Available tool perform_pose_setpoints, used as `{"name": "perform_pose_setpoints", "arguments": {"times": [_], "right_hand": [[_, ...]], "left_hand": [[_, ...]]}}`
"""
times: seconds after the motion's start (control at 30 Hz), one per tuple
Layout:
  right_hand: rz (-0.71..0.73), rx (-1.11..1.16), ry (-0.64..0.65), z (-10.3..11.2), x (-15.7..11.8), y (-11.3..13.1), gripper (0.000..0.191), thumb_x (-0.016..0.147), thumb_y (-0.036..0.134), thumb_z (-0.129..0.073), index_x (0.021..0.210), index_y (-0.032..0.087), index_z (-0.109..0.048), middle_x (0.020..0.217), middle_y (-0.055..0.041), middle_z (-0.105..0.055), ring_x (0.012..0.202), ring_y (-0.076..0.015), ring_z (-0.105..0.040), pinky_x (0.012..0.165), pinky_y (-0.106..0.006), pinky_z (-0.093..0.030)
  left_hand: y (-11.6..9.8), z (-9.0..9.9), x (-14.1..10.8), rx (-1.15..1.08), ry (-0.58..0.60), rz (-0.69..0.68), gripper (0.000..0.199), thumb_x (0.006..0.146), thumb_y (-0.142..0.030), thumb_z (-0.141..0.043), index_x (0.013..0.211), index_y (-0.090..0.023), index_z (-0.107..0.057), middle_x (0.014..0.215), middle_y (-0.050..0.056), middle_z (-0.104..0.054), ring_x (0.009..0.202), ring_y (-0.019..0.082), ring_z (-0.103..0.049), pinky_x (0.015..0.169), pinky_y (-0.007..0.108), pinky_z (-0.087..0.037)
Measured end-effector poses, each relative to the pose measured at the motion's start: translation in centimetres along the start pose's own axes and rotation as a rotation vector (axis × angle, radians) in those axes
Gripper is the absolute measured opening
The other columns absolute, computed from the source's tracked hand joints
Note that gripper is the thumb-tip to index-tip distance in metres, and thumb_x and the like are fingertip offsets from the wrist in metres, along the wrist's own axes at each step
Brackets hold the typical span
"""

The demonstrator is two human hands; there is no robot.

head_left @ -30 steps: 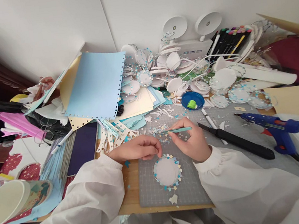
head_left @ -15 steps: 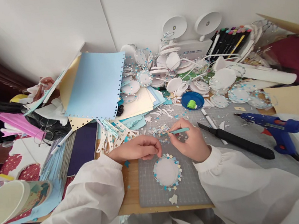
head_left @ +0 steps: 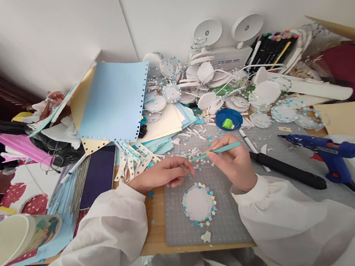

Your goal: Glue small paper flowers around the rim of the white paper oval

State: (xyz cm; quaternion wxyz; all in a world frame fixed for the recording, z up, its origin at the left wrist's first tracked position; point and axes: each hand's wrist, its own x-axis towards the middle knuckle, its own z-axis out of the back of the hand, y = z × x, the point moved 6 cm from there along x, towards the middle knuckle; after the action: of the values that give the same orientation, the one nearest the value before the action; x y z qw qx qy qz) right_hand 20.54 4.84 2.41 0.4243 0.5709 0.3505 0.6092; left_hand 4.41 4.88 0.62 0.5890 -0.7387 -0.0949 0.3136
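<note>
My right hand (head_left: 233, 162) pinches a pair of teal tweezers (head_left: 223, 148), their tips pointing left. Close to those tips, the fingers of my left hand (head_left: 166, 172) are loosely bent and apart, with nothing visible in them. Small pastel paper stars (head_left: 196, 153) lie heaped just beyond the tips on the grey cutting mat (head_left: 177, 229). Below both hands is a white paper disc (head_left: 198, 202), ringed by a wire with blue, white and cream stars along it. A pale paper scrap (head_left: 206, 236) lies near the mat's front edge.
A black-handled knife (head_left: 287, 171) and blue glue gun (head_left: 325, 148) lie to the right. A blue lid (head_left: 228, 119) holds something green. White discs and star-trimmed rings crowd the back. On the left are punched blue paper (head_left: 114, 102), a phone (head_left: 98, 176) and a paper cup (head_left: 11, 242).
My right hand has shifted slightly right with the tweezers, covering the knife's blade. My left fingers have lifted a little toward the tweezer tips. The ringed disc stays put.
</note>
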Motion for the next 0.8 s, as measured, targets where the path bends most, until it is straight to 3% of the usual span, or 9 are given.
{"name": "perform_pose_setpoints", "arguments": {"times": [0.17, 0.8], "right_hand": [[0.029, -0.017, 0.073, -0.5, -0.18, 0.19, 0.015, 0.083, 0.024, -0.062, 0.075, 0.023, -0.05, 0.073, 0.0003, -0.053, 0.07, -0.0159, -0.056, 0.065, -0.032, -0.046], [-0.007, 0.055, 0.075, -0.56, -0.16, -0.04, 0.014, 0.083, 0.019, -0.062, 0.077, 0.023, -0.05, 0.075, 0.0001, -0.052, 0.068, -0.0151, -0.053, 0.064, -0.031, -0.042]], "left_hand": [[0.03, -0.03, 0.02, 0.002, -0.003, -0.001, 0.031, 0.091, -0.042, -0.046, 0.095, -0.012, -0.054, 0.052, -0.006, -0.041, 0.044, 0.007, -0.033, 0.045, 0.02, -0.026], [0.11, 0.08, 0.03, 0.029, -0.002, 0.001, 0.031, 0.094, -0.039, -0.041, 0.086, -0.013, -0.054, 0.05, -0.006, -0.041, 0.044, 0.007, -0.033, 0.046, 0.019, -0.028]]}}
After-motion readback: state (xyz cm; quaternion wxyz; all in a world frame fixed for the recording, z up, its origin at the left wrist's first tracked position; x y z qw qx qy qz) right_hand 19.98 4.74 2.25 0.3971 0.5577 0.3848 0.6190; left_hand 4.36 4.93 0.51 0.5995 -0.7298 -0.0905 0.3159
